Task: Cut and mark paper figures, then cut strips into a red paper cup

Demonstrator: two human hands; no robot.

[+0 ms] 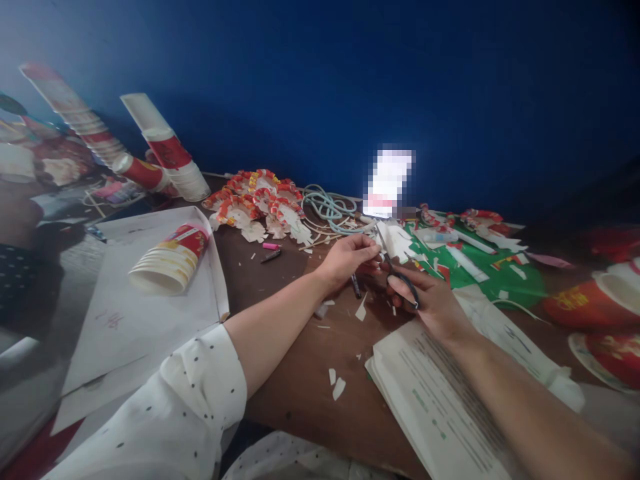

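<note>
My left hand (349, 261) is closed, with thumb and fingertips pinched on a small white paper piece (383, 256) that is mostly hidden by the fingers. My right hand (434, 299) grips a pair of scissors (413, 293) by its black handles. The blades point up and away, right beside the left fingertips. Just beyond them lies a white paper cut-out (399, 240) with a jagged edge. Under the hands, a dark pen (356, 287) rests on the brown table (300, 373) among paper scraps (339, 389).
Left, stacked paper cups (163, 263) lie on a white box lid (120, 333); taller cup stacks (173, 150) lean behind. Red-and-white cut-outs (260, 200), coiled cord (330, 207) and a bright blurred-out screen (389, 183) line the wall. Right are a green sheet (520, 283) and printed paper bags (430, 400).
</note>
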